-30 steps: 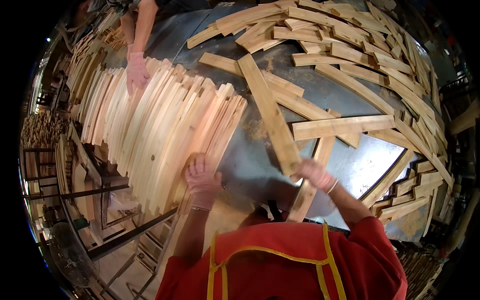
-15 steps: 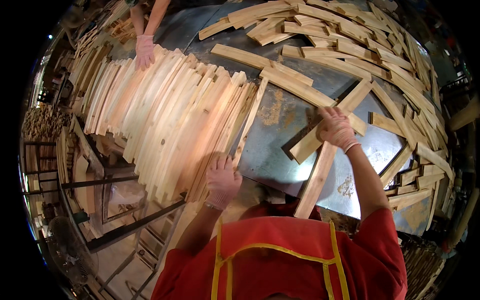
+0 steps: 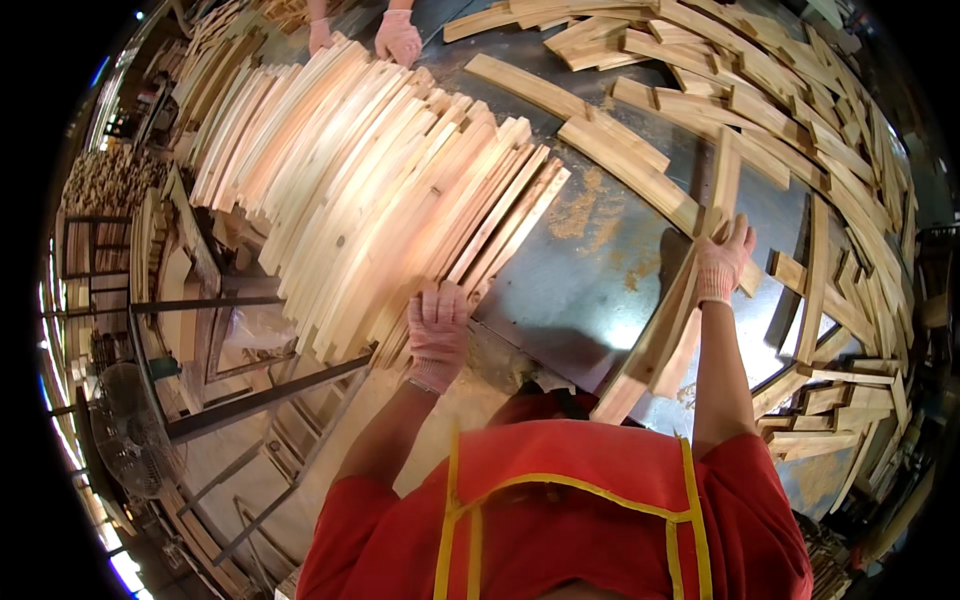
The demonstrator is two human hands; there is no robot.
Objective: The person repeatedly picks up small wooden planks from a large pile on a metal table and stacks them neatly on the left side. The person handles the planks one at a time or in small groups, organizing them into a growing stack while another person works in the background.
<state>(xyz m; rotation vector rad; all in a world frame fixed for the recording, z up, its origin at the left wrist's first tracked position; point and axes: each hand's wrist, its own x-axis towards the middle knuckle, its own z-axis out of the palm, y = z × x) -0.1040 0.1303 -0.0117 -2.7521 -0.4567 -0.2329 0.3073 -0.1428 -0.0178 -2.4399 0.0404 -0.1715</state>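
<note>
My right hand (image 3: 724,265), in a pink work glove, grips a long wooden board (image 3: 650,345). The board slants from near my apron up toward the far side of the metal table (image 3: 560,290). Under and beside it lies another board (image 3: 680,360), partly covered. My left hand (image 3: 437,335), gloved too, rests with its fingers side by side against the near ends of a row of boards (image 3: 370,210) standing close together on their edges. Its fingertips are partly hidden against the wood. Two narrow boards (image 3: 525,225) stand at the right end of this row.
A co-worker's gloved hands (image 3: 398,38) are at the far end of the row. Loose boards (image 3: 640,170) lie crosswise on the table, with a large heap (image 3: 800,120) along its right side. Left of me are a metal frame (image 3: 265,400) and a fan (image 3: 130,430).
My right hand has shifted right, and its board has swung to slant more toward me. The narrow board beside the row now sits closer to it. Both of the co-worker's gloves now show.
</note>
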